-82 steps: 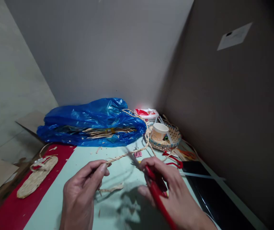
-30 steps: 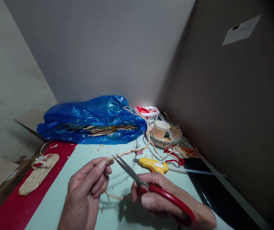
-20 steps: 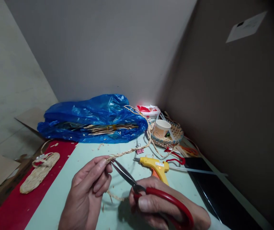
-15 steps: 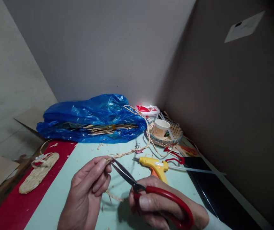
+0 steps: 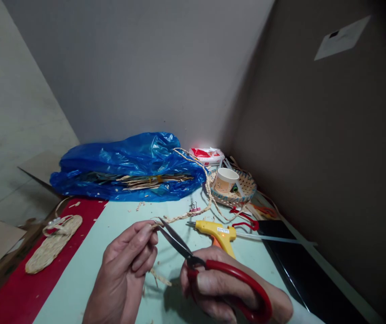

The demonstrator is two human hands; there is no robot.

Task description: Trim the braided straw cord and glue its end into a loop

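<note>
Between thumb and fingers, my left hand [image 5: 125, 265] pinches the near end of a braided straw cord [image 5: 179, 217]. The cord runs away to the right, then up over the blue bag. Red-handled scissors [image 5: 233, 274] are gripped in my right hand [image 5: 213, 283]. Their blades stand a little apart at the cord, close to my left fingertips; whether they touch it is hard to tell. Below my hands lies a loose scrap of straw [image 5: 161, 278]. Just beyond my right hand rests a yellow glue gun [image 5: 216, 230].
A blue plastic bag [image 5: 122, 155] of dried straw lies against the wall. Right of it, a woven basket [image 5: 249, 184] holds a paper cup [image 5: 226, 179]. On the red strip at left lies a straw sandal [image 5: 56, 245]. A black flat panel [image 5: 307, 270] lies at right.
The scissor blades have opened slightly wider around the cord by my left fingertips. Both hands stay nearly in place, and the whole view shifts a touch.
</note>
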